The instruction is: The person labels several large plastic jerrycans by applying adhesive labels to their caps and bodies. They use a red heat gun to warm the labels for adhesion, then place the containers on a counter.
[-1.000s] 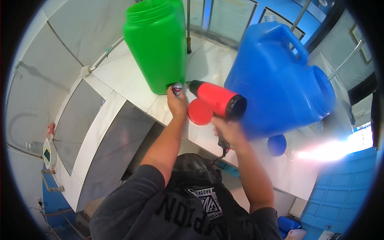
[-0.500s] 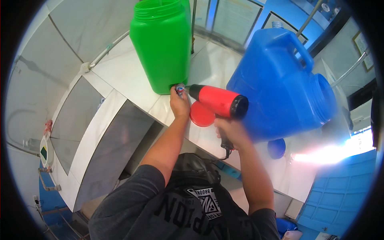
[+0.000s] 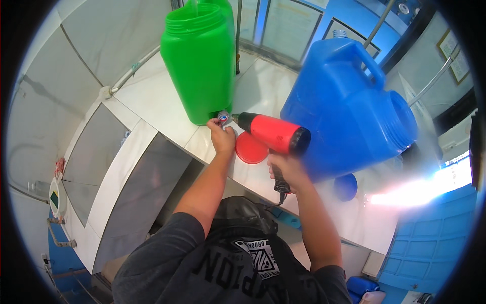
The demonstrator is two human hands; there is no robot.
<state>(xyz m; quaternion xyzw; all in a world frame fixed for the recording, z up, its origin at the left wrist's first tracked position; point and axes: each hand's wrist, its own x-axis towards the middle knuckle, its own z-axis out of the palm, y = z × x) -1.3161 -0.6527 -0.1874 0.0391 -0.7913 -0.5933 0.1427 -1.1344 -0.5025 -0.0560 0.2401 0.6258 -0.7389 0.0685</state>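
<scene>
A tall green plastic jug (image 3: 195,71) stands on the white tiled counter with its wide mouth uncovered. Low on its near side is a small tap (image 3: 223,117), pale with a blue and red spot. My left hand (image 3: 223,139) pinches this tap from below with thumb and fingers. My right hand (image 3: 289,172) is wrapped round the black handle of a red heat gun (image 3: 273,133), whose nozzle points left at the tap, a small gap away. Beneath the gun's barrel a round red lid (image 3: 250,149) lies on the counter.
A big blue jug (image 3: 329,96) leans on the counter to the right, its wide mouth facing right. Beside its base sits a round blue lid (image 3: 346,187). The heat gun's cord (image 3: 276,203) hangs near my body. Recessed openings (image 3: 147,192) lie in the counter's left part.
The whole view has shifted slightly. My left fingers sit lower on the tap, showing more of it. The heat gun stays aimed at the tap, its nozzle a touch further off.
</scene>
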